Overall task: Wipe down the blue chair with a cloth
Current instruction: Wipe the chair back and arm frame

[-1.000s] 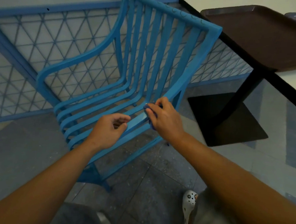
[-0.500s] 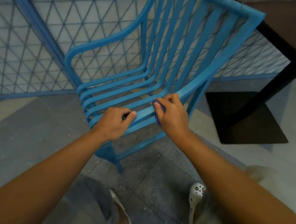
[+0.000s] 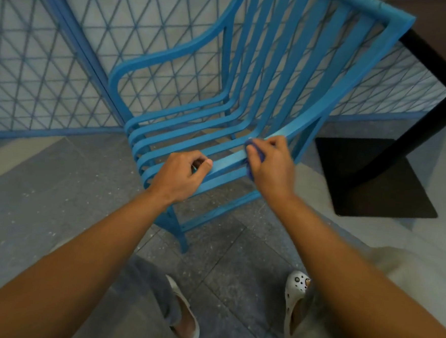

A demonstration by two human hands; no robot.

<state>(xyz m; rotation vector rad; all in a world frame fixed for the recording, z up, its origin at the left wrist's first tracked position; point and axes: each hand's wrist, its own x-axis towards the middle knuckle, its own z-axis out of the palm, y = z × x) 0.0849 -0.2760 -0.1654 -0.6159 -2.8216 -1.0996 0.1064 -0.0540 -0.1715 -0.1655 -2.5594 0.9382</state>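
The blue chair stood in front of me at about twelve o'clock, its slatted seat facing left and its back rising toward one o'clock. My right hand had its fingers curled around a dark blue cloth, pressing it onto the nearest seat slat where it curved up into the back; only a small edge of the cloth showed past my fingers. My left hand lay at nine o'clock from the right one, fingers curled over the same slat near the seat's front edge, thumb on top, gripping it. Behind the chair, from nine to two o'clock, ran a blue mesh fence. At two o'clock the dark post and flat black base of a table stood on the grey tiled floor. My white clogs were at six o'clock, below my arms.
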